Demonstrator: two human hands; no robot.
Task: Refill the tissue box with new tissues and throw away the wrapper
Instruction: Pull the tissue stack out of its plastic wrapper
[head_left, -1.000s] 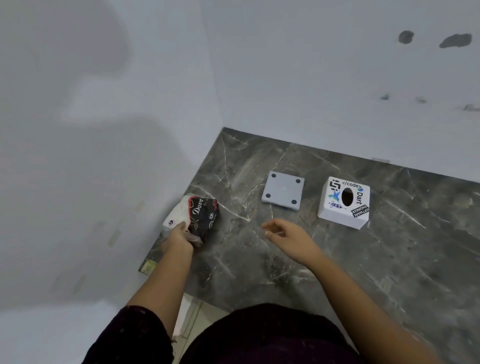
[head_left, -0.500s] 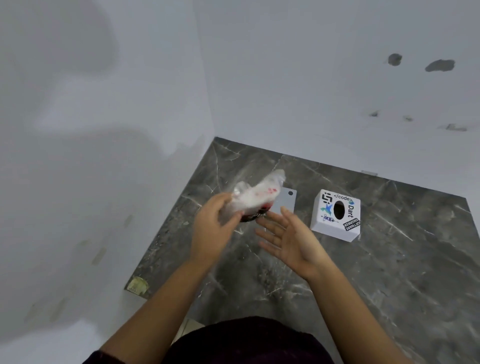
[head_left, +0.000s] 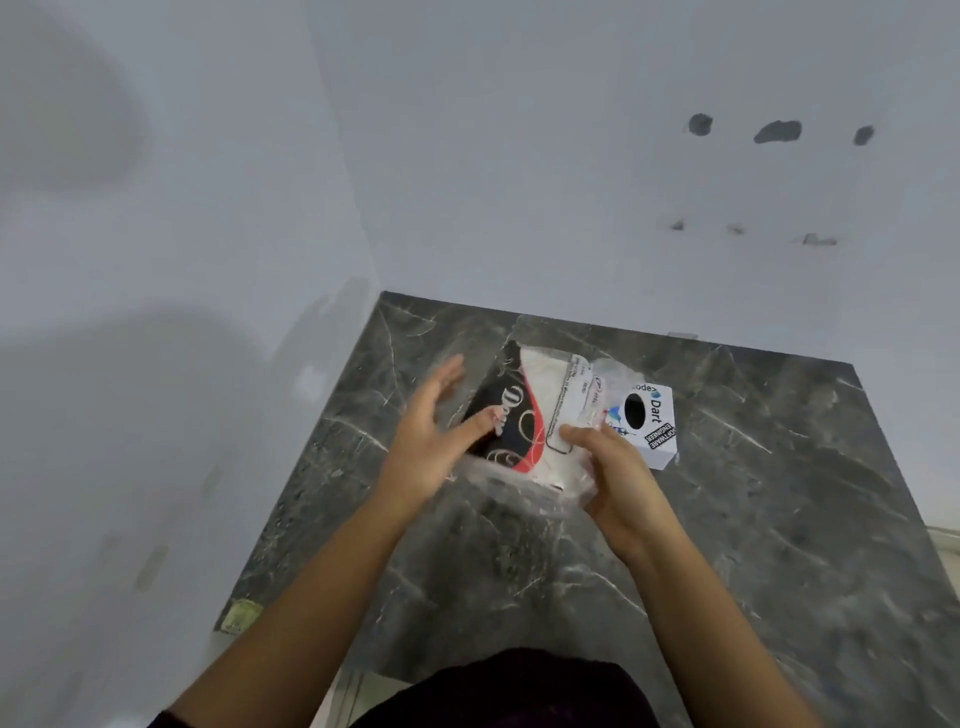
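Note:
I hold a tissue pack (head_left: 540, 410) in clear plastic wrap, black and red on its left half and white on its right, tilted above the marble counter. My left hand (head_left: 428, 441) is at the pack's left edge, thumb on the black front and fingers spread behind it. My right hand (head_left: 618, 478) grips the lower right corner of the wrapper. The white tissue box (head_left: 655, 423), with stickers and a dark oval hole on top, stands on the counter just right of the pack and is partly covered by it.
The dark grey marble counter (head_left: 779, 530) sits in a corner between two white walls, left and behind. A small yellowish sticker (head_left: 239, 616) marks its near left corner. The grey box lid seen earlier is hidden behind the pack.
My left hand lifted the pack from the counter's left edge and carried it right, in front of the box. My right hand, open before, now grips the pack too.

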